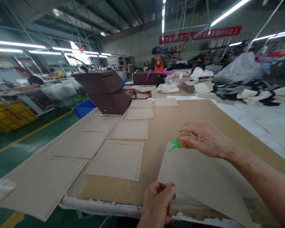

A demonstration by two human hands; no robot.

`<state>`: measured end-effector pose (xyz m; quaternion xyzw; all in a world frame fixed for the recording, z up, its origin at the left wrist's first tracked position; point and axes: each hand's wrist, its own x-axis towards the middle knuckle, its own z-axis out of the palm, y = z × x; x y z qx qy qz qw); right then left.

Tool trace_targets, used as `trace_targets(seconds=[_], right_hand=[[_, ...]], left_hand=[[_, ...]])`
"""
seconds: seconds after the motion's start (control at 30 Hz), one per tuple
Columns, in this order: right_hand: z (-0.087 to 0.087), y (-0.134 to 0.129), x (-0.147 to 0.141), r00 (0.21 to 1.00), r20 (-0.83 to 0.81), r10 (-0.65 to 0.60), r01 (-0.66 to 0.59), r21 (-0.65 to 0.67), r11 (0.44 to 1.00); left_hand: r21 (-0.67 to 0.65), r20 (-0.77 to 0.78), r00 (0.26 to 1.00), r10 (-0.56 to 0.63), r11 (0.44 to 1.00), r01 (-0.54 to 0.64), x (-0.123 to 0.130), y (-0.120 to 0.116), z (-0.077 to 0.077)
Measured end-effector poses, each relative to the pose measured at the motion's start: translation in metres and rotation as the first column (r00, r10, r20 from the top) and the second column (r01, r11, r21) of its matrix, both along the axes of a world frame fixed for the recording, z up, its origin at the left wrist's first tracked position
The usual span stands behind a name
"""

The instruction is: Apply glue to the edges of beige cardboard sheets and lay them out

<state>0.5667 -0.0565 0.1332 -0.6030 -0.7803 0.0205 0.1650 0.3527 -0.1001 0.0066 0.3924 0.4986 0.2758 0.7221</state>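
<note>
My right hand (204,139) is wrapped round a yellowish squeeze bottle (187,136) with a bright green nozzle (174,145). The nozzle points left and down at the far left corner of a greyish-beige cardboard sheet (199,177). Whether its tip touches the sheet I cannot tell. At the sheet's near left corner, my left hand (158,201) is closed, pinching the edge between thumb and fingers. More sheets lie stacked under this one. To the left, several similar cardboard sheets (117,158) lie flat in rows, with thin lines of glue-like stuff along their edges.
A tall stack of dark brown panels (106,91) stands on the table's far left, beside a blue bin (84,108). Across the table a person in an orange apron (159,66) stands behind another brown stack. Plastic bags and black and white scraps (249,88) are heaped at the right.
</note>
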Motion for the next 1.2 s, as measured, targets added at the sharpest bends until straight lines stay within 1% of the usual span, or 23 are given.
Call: trace_targets(seconds=[0.07, 0.17, 0.3, 0.4, 0.53, 0.73, 0.8, 0.93, 1.07, 1.13, 1.2], right_hand=[[-0.002, 0.007, 0.005, 0.999, 0.034, -0.04, 0.039, 0.024, 0.999], [-0.005, 0.014, 0.011, 0.997, 0.049, -0.066, 0.064, 0.037, 0.997], [-0.007, 0.018, 0.013, 0.995, 0.057, -0.083, 0.08, 0.057, 0.995], [-0.004, 0.017, 0.013, 0.993, 0.074, -0.09, 0.086, 0.053, 0.995], [0.006, 0.013, 0.018, 0.989, 0.12, -0.085, 0.085, 0.01, 0.996], [0.023, 0.001, 0.048, 0.979, 0.193, -0.068, 0.088, -0.098, 0.991], [0.026, -0.002, 0.053, 0.976, 0.208, -0.072, 0.097, -0.116, 0.988], [0.027, -0.002, 0.044, 0.972, 0.223, -0.078, 0.102, -0.099, 0.99], [0.026, -0.001, 0.034, 0.97, 0.226, -0.091, 0.11, -0.071, 0.991], [0.027, -0.005, 0.038, 0.966, 0.235, -0.105, 0.127, -0.079, 0.989], [0.028, -0.014, 0.048, 0.96, 0.248, -0.127, 0.156, -0.1, 0.983]], left_hand=[[0.01, 0.004, 1.0, -0.022, 1.0, 0.022, -0.001, 0.001, -0.001], [0.012, 0.004, 0.999, -0.032, 0.999, 0.032, -0.001, 0.002, -0.001], [0.02, 0.02, 0.999, -0.031, 0.999, 0.03, -0.002, 0.002, -0.001], [-0.009, 0.026, 1.0, -0.014, 1.0, 0.015, -0.002, 0.002, 0.0], [-0.009, -0.007, 1.0, -0.007, 1.0, 0.007, -0.001, 0.002, 0.0], [-0.001, -0.021, 1.0, -0.001, 1.0, 0.001, 0.0, 0.003, 0.001], [0.002, -0.029, 1.0, -0.002, 1.0, 0.002, -0.001, 0.003, 0.0], [0.036, -0.064, 0.998, 0.004, 0.999, -0.002, -0.003, 0.004, -0.004], [0.037, -0.049, 0.999, -0.017, 0.999, 0.019, -0.006, 0.006, -0.008], [0.034, -0.042, 0.999, -0.021, 0.999, 0.023, -0.006, 0.006, -0.008], [0.035, -0.039, 0.999, -0.018, 0.999, 0.019, -0.006, 0.006, -0.007]])
